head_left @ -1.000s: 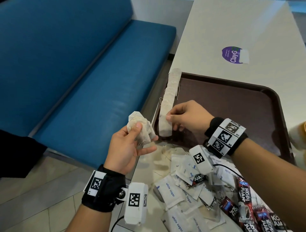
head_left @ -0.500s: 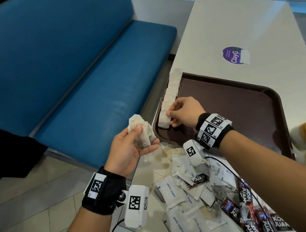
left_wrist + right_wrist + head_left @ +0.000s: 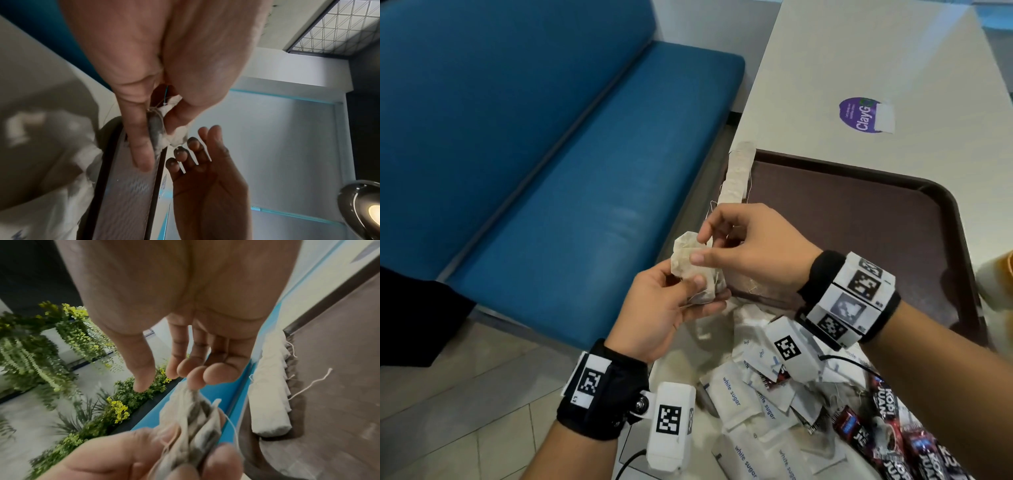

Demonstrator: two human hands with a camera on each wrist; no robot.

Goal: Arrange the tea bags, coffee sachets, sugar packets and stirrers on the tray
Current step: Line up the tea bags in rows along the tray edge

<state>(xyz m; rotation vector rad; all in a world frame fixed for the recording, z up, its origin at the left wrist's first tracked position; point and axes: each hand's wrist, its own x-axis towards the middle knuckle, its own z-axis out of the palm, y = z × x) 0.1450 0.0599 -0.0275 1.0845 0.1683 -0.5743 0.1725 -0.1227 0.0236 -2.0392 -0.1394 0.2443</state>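
Brown plastic, the tray [image 3: 859, 219] lies on the pale table [image 3: 859, 61], and a row of tea bags [image 3: 736, 171] runs along its rim at the 9 o'clock side, overlapping one another from the far corner toward the person; the right wrist view shows the same row [image 3: 269, 386] with loose strings trailing onto the tray floor. At the tray's 7 o'clock corner, just off the table edge, the left hand [image 3: 664, 305] holds a small bunch of tea bags [image 3: 695, 270], thumb curled over the top and fingers curled underneath. The right hand [image 3: 750, 246] meets it from 3 o'clock: its thumb and forefinger are bent onto the upper edge of the bunch, the thumb tip lying against the paper. In the right wrist view the fingertips [image 3: 218, 373] touch the top of the bags [image 3: 191, 418], yet whether they already pinch one bag is not clear. Toward 6 o'clock from the tray, white sugar packets [image 3: 732, 397] lie heaped on the table, touching and overlapping, and red coffee sachets [image 3: 887, 407] sit among them at the heap's 4 o'clock side. A purple sticker [image 3: 864, 114] is stuck to the table at 12 o'clock beyond the tray. A blue bench [image 3: 551, 154] fills the space at 9 o'clock.
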